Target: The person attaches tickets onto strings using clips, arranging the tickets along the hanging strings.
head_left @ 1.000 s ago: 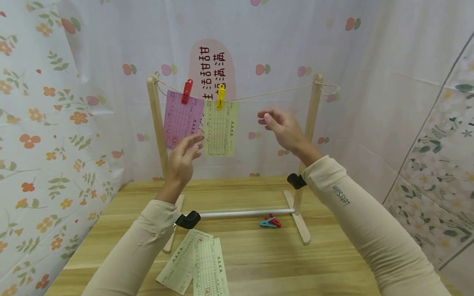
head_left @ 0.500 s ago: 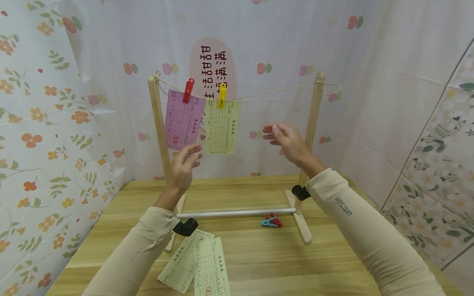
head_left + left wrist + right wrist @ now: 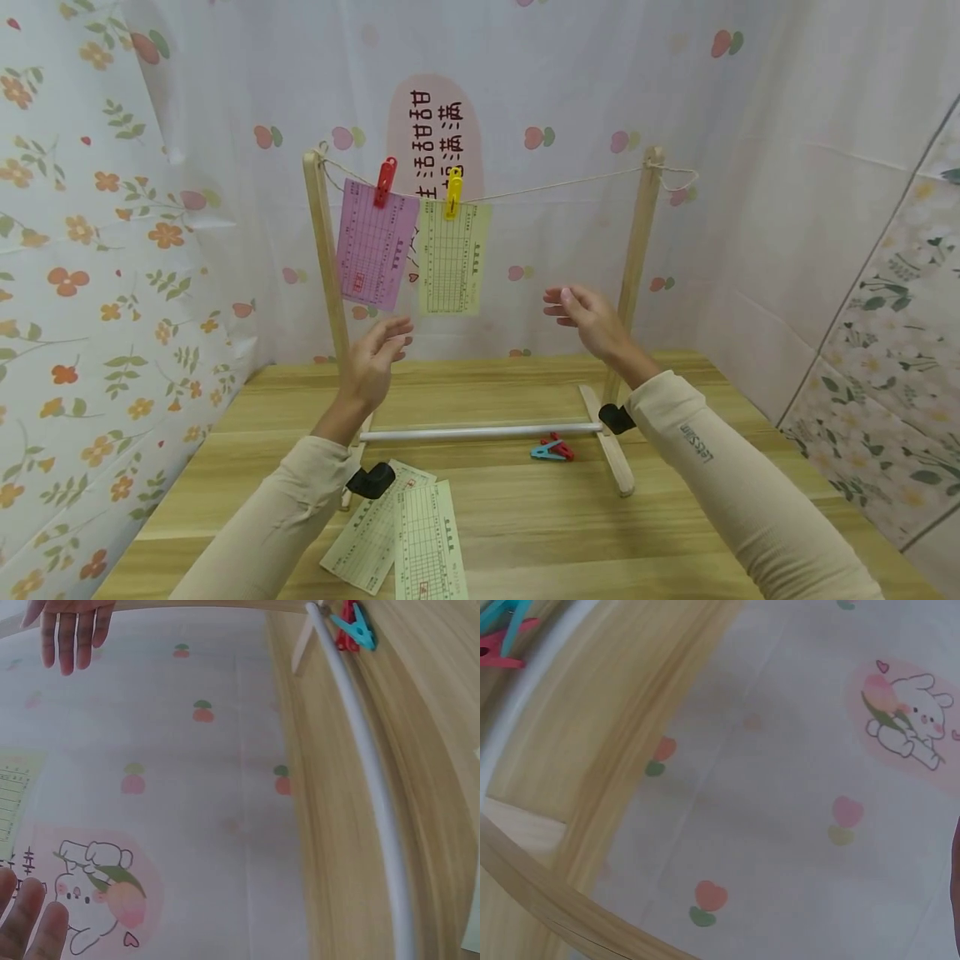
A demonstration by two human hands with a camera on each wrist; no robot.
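Beige-sleeved, the left hand (image 3: 372,367) and right hand (image 3: 592,323) are held apart at mid-frame, fingers loosely extended, slightly spread. Upper left of centre, pink paper (image 3: 378,250) and yellow paper (image 3: 453,267) are hung from a string (image 3: 562,187) by pegs (image 3: 386,183). Two overlapping slips (image 3: 431,542) are laid at bottom left of centre on the wooden table (image 3: 562,525). Floral curtains (image 3: 570,75) are hung behind.

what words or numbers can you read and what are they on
"LetsSlim": right sleeve
"生活甜甜": backdrop
"满满": backdrop; the character below is partly hidden
Print on pink slip, hanging yellow slip, two lying slips: too small to read
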